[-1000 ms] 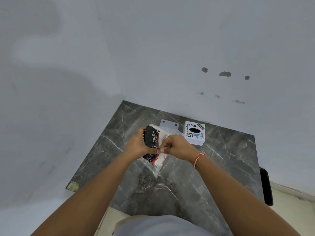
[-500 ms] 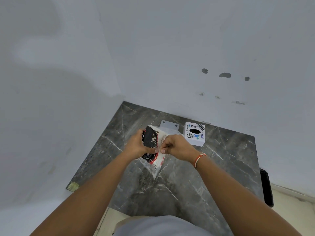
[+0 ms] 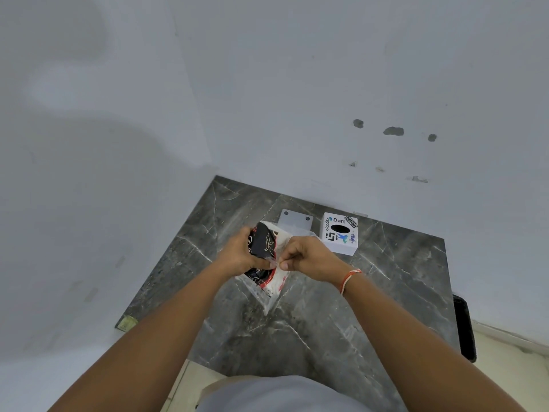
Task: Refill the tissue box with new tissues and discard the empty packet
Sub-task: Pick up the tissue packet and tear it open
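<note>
The person stands over a dark marble tabletop [image 3: 371,292] pushed into a corner of two pale walls, with both hands brought together above its middle. The tissue packet [image 3: 269,248], black and white with red and gold printing, is held up off the stone between them, its long axis running from the far end near the wall back toward the person, and a clear plastic tail hangs down from its near end. The left hand [image 3: 237,255] wraps the packet's dark left side, fingers curled round the back and the thumb pressing on the front. The right hand [image 3: 309,257] is just beside it, thumb and forefinger clenched in a pinch on the loose film at the packet's near right edge, so the two thumbs almost touch. That pinch is what the next move seems to hang on: the film lies between the two sets of fingers, and pulling them apart across the packet's short width should tear it open. The white tissue box [image 3: 339,233], covered in stickers and with a dark oval slot on top, sits on the tabletop beyond the right hand and a little to the right of it, clearly nearer that hand than the left. A small grey plate with two holes [image 3: 295,219] lies near the wall behind the packet. I cannot tell whether the film has already split.
</note>
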